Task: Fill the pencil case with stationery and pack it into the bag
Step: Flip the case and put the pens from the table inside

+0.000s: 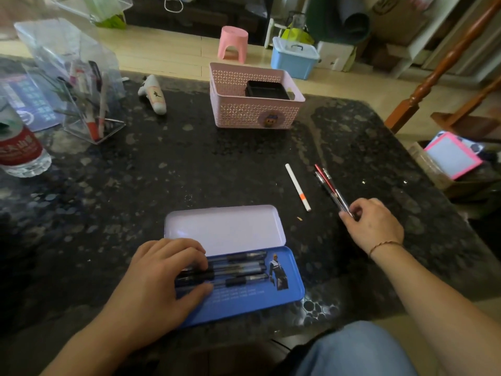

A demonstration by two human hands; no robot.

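Filling step: open blue metal pencil case (pixel 260 294) at near counter (pixel 189 172) edge. Left hand (pixel 162 283) flat, fingers spread on black pens (pixel 238 267) inside; right hand (pixel 374 226), right of case, fingers pinching thin pens (pixel 329 187). Next, probably: lifted into tray.

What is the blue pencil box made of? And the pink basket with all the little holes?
The blue pencil case looks like thin painted metal: smooth, with rolled rims and a printed picture inside, though it might be hard plastic. The pink basket looks like moulded plastic, matte, with a regular cut-out lattice in its walls.
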